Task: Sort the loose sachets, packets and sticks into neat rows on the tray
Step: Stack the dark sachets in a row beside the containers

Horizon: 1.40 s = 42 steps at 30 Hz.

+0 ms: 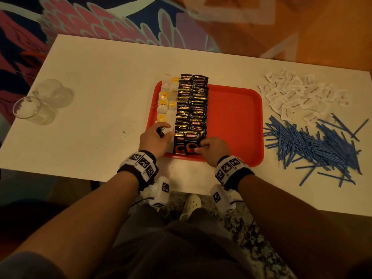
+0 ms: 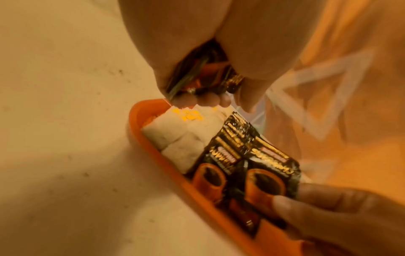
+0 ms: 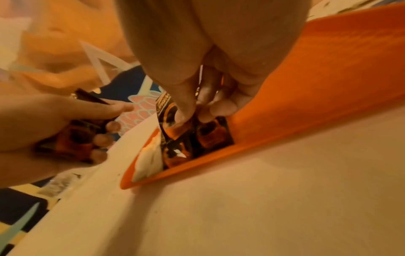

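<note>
A red tray (image 1: 235, 117) lies mid-table. Its left part holds two columns of white tea bags (image 1: 167, 97) and two columns of overlapping black coffee sachets (image 1: 191, 105). My left hand (image 1: 161, 133) hovers over the tray's front left corner and grips a small stack of black coffee sachets (image 2: 203, 76). At the near end of the right coffee column, my right hand (image 1: 201, 148) pinches the front coffee sachet (image 3: 168, 119) between thumb and fingers. Loose white packets (image 1: 298, 95) and blue sticks (image 1: 314, 146) lie in piles on the table right of the tray.
Two or three clear glasses (image 1: 40, 101) lie near the white table's (image 1: 100, 97) left edge. Dark crumbs (image 1: 125, 133) speckle the table left of the tray. The tray's right half is bare red. A patterned carpet lies beyond the table's far edge.
</note>
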Each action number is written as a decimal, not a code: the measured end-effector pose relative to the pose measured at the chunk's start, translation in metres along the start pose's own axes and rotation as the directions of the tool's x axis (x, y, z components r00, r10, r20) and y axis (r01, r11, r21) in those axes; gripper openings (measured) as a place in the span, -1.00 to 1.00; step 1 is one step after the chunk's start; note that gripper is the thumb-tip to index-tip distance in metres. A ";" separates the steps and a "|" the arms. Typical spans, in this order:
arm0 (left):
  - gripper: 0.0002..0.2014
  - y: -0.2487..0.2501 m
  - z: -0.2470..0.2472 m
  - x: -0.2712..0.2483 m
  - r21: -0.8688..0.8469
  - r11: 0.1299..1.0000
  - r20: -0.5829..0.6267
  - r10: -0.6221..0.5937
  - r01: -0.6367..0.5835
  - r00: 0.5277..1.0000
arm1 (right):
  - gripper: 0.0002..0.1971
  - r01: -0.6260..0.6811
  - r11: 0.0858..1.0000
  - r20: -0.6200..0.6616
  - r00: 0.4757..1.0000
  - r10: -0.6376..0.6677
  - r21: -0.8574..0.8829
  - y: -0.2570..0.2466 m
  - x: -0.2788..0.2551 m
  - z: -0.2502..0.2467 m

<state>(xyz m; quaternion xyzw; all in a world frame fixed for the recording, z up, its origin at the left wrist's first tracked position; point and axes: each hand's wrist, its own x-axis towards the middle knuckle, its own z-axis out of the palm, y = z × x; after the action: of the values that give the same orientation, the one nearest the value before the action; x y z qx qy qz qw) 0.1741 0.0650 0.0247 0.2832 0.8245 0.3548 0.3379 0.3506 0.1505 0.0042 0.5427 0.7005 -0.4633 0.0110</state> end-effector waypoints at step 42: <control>-0.63 -0.003 0.044 0.060 0.518 0.805 0.186 0.222 -0.288 0.957 | -0.53 -0.188 0.978 -0.122 0.972 0.199 0.094 0.010 0.067 -0.002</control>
<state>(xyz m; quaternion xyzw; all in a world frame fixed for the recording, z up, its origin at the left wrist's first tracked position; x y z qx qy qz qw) 0.1705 0.1228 -0.0217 0.4951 0.8240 0.1334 0.2408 0.3311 0.2021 -0.0359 0.6376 0.6240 -0.4516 -0.0119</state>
